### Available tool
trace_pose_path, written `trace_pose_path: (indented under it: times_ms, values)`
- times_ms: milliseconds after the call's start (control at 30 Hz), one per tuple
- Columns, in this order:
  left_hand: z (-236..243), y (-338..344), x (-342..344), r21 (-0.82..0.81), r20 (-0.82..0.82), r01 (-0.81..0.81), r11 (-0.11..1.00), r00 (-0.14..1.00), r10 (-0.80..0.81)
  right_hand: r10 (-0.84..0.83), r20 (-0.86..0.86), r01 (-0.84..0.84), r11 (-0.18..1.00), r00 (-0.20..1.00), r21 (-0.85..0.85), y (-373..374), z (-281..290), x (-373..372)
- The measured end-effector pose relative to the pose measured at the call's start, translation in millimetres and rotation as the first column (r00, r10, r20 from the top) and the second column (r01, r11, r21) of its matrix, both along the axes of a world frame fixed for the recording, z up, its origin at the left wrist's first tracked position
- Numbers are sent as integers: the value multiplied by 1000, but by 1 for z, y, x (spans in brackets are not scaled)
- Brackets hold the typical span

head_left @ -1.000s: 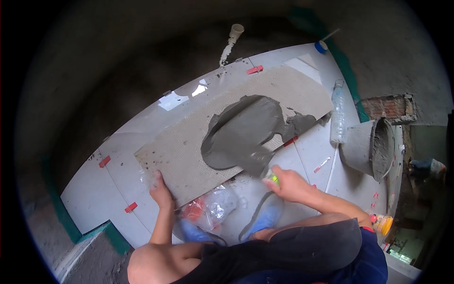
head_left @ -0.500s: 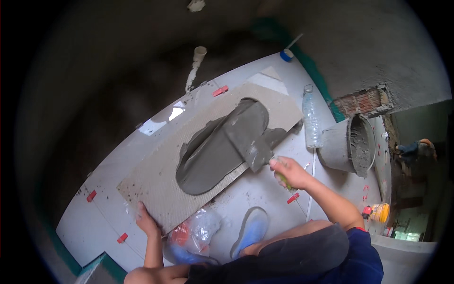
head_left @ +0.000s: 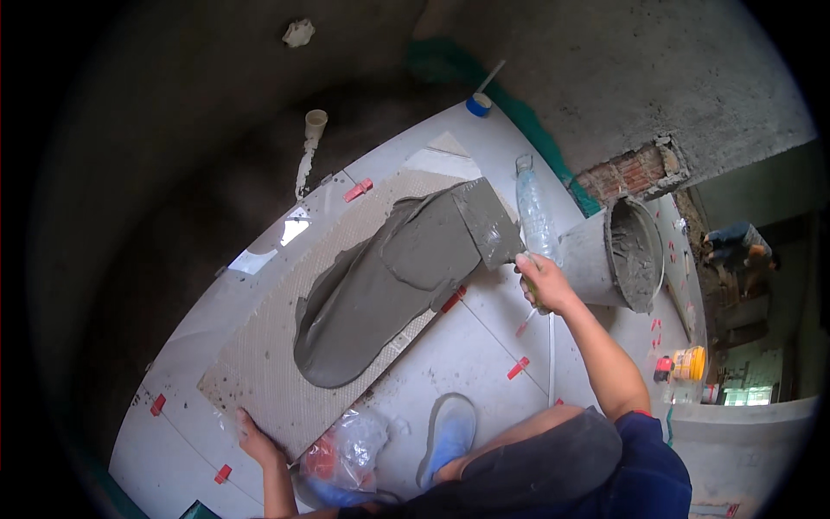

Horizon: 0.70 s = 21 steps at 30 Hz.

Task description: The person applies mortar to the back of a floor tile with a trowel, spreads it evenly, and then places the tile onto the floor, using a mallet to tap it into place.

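Observation:
A rectangular tile with a ribbed beige back lies slantwise before me. A thick layer of wet grey mortar covers its middle and right part. My right hand is closed around the greenish handle of a trowel. Its flat, mortar-smeared blade lies at the right end of the mortar, hiding that end of the tile. At the tile's near left corner, my left hand grips the edge; some of its fingers are hidden.
Right of the trowel lie a clear plastic bottle and a tipped bucket of mortar. Red tile clips dot the pale tiled floor. A plastic bag lies near my feet. Farther off are blue tape and a pipe stub.
The trowel has slid right along the mortar to its far right end, leaving a smoother, broader surface. My left hand stays at the tile's corner. The whole view has shifted slightly.

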<state>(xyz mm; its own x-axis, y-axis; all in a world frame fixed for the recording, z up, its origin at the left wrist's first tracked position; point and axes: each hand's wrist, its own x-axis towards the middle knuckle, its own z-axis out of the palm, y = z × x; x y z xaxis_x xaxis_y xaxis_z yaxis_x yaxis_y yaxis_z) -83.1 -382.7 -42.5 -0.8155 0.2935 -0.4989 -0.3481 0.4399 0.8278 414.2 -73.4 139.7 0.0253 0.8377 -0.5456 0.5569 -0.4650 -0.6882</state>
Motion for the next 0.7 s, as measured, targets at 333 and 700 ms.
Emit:
trace_pose_path:
  times_ms: [333, 700]
  values:
    - [-2, -4, -6, -13, 13, 34, 999, 999, -34, -112, -38, 114, 993, 993, 44, 16, -17, 34]
    - [-6, -5, -8, -42, 47, 14, 999, 999, -12, -161, 39, 146, 957, 986, 252, -24, -13, 39]
